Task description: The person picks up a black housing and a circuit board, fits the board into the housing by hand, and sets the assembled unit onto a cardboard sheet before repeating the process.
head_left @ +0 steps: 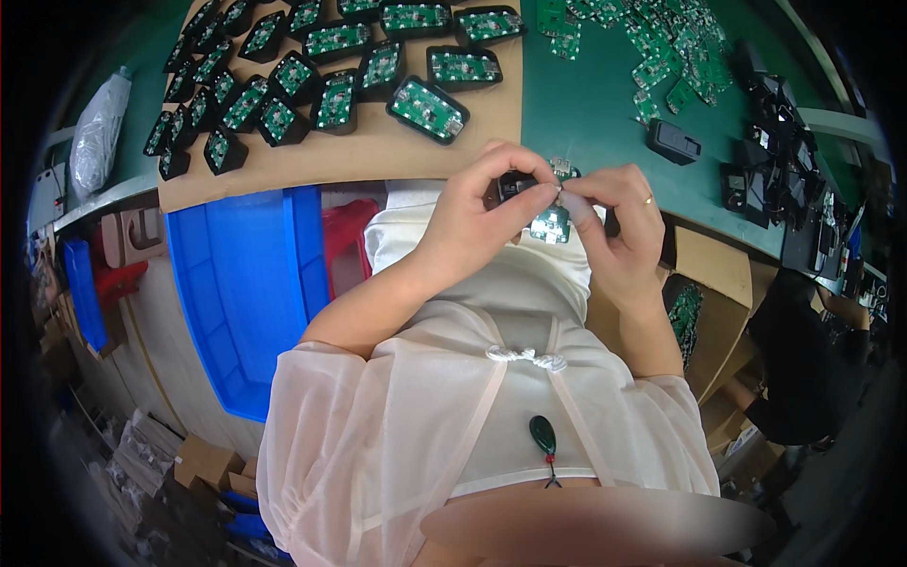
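Near the table's front edge, my left hand [487, 208] is closed round a black plastic housing [512, 185]. Its thumb and index finger reach to the fingertips of my right hand [622, 213], which is closed in a pinch and wears a ring and a pale finger cover. A green circuit board [550, 227] with a metal connector shows just below the meeting fingertips. More green board with a silver part [563, 167] appears above them; whether it is the same board I cannot tell. What the right fingertips pinch is too small and covered to make out.
Several black housings with green boards [430, 109] stand on a brown cardboard sheet [378, 165]. Loose boards [661, 61] pile at the far right, near one black housing [674, 142] and more black parts [756, 180]. Below are a blue crate [248, 283] and a cardboard box [713, 274]. Another person [803, 350] is at right.
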Motion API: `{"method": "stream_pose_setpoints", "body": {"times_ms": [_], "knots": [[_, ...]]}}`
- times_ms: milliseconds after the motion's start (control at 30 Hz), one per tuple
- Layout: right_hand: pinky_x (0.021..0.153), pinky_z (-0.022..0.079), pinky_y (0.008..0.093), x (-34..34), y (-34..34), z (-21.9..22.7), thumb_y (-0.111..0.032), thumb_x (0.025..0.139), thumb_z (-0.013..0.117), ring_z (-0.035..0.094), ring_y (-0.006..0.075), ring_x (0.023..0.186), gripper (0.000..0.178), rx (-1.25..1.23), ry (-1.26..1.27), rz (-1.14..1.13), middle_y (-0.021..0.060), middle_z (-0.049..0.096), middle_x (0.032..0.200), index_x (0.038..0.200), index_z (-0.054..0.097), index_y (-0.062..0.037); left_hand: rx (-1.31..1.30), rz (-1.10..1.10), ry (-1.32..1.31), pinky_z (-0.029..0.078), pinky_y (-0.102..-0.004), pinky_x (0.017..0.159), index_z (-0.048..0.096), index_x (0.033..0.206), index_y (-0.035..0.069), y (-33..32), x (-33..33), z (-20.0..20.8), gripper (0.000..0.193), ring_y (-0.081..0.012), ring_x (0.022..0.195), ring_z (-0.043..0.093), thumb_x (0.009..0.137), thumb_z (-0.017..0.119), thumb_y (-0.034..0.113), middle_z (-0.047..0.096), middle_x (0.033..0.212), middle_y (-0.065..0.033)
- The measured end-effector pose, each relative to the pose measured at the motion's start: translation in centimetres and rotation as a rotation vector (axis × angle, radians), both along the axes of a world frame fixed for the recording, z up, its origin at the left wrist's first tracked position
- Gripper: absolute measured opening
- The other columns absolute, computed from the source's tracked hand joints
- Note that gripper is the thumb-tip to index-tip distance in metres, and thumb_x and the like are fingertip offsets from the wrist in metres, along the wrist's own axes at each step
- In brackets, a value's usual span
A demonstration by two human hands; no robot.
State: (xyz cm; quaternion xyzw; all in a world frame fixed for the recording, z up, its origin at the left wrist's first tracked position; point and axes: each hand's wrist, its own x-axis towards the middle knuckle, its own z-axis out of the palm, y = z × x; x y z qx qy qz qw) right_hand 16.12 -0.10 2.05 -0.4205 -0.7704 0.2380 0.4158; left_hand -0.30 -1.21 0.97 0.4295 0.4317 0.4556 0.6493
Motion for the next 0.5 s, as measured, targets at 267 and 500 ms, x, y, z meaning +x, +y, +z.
{"method": "stream_pose_setpoints", "body": {"times_ms": [267,500], "knots": [[0.055,0.044,0.0298,0.7,0.2,0.8,0.006,0.063,0.066,0.055,0.0225,0.064,0.020,0.048,-0.049,0.049,0.0076,0.057,0.074,0.079,0.057,-0.0021,0.087,0.203,0.018,0.038,-0.0177,0.052,0.054,0.102,0.006,-0.5,1.0,0.0,0.023,-0.0049,0.061,0.048,0.080,0.059,0.003,0.051,0.093,-0.0027],[0.054,0.043,0.0303,0.8,0.3,0.9,0.005,0.062,0.066,0.054,0.0229,0.064,0.022,0.137,-0.153,0.127,0.0080,0.056,0.075,0.080,0.056,-0.0025,0.293,0.151,0.306,0.042,-0.0219,0.054,0.055,0.100,0.004,-0.5,0.5,-0.2,0.026,-0.0127,0.067,0.053,0.075,0.061,0.004,0.052,0.090,-0.0072]]}}
